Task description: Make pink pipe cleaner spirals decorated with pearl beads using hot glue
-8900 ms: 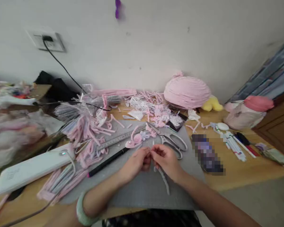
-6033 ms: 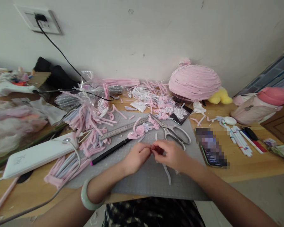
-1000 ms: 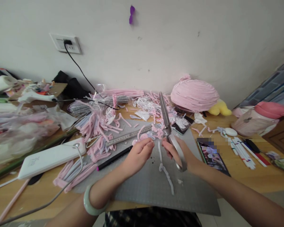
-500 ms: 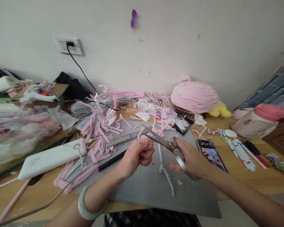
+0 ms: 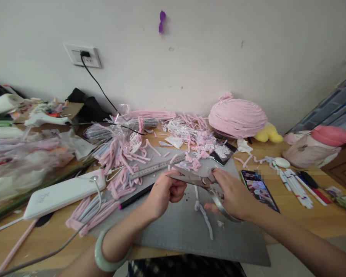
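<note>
My right hand [image 5: 233, 196] grips a pair of metal scissors [image 5: 194, 180] by the handles. Their blades point left and lie across the top of my left hand [image 5: 168, 192], close to its fingertips. The fingers of my left hand are curled in a pinch, and what sits in them is hidden. Just beyond that hand a bit of pink fuzzy stem shows; whether it is held, I cannot tell. Between my hands, on the grey cutting mat [image 5: 173, 234], lies a knotted whitish fuzzy stem [image 5: 205, 219].
A metal ruler [image 5: 152, 169] and a black marker [image 5: 137, 195] lie left of my hands. A white power bank [image 5: 65, 194] with a cable is farther left. Pink fuzzy stems [image 5: 115, 154] and beads are heaped behind. On the right are a phone [image 5: 260, 190] and several white pens [image 5: 295, 188].
The scissors have swung lower and flatter, so their blades now cross over my left fingertips. My left hand has stayed almost in place.
</note>
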### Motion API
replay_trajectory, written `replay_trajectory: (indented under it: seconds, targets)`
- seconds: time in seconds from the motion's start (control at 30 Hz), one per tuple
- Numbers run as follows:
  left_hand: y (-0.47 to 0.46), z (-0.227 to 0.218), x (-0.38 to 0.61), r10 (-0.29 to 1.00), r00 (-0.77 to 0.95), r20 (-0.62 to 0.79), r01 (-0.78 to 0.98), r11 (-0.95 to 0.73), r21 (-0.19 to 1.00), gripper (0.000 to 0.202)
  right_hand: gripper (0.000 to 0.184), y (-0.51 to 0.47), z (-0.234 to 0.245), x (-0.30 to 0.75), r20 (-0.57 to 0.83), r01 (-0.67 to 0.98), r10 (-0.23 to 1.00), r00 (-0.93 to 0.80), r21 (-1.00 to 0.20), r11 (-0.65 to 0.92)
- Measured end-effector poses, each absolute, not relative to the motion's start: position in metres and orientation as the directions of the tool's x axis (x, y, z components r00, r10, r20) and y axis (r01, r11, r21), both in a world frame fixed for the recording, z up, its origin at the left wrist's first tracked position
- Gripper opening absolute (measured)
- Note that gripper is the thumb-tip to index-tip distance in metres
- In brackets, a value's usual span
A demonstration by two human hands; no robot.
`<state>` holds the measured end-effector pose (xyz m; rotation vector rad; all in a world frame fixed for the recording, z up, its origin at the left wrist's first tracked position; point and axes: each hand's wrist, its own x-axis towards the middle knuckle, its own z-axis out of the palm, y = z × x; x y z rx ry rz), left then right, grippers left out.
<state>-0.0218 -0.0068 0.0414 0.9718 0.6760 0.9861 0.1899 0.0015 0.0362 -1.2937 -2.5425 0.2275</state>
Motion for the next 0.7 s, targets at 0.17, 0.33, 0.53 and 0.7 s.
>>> replay_trajectory:
  seconds: [0.17,0.33,0.53,0.7]
  targets:
    - [-0.0064,0.0439,-0.0204,0.914,0.399,-0.069,-0.376,0.232,0.897,0.023,0.055,-0.0004,0.0379,0.1884,0.160,0.781,0.821,-0.547,-0.256,0.570]
    - [-0.0071,0.0408,-0.0208,0.924,0.379,-0.048,-0.315,0.177,0.932,0.028,0.047,-0.0029,0.0405,0.1859,0.116,0.809,0.846,-0.520,-0.250,0.532]
    - [-0.0063,0.0382,-0.0216,0.929,0.369,-0.024,-0.261,0.128,0.957,0.028,0.043,-0.0056,0.0421,0.1863,0.108,0.828,0.859,-0.500,-0.233,0.511]
    - [-0.0048,0.0360,-0.0220,0.948,0.317,-0.015,-0.134,0.061,0.989,0.027,0.040,-0.0087,0.0436,0.1847,0.097,0.844,0.873,-0.478,-0.224,0.488]
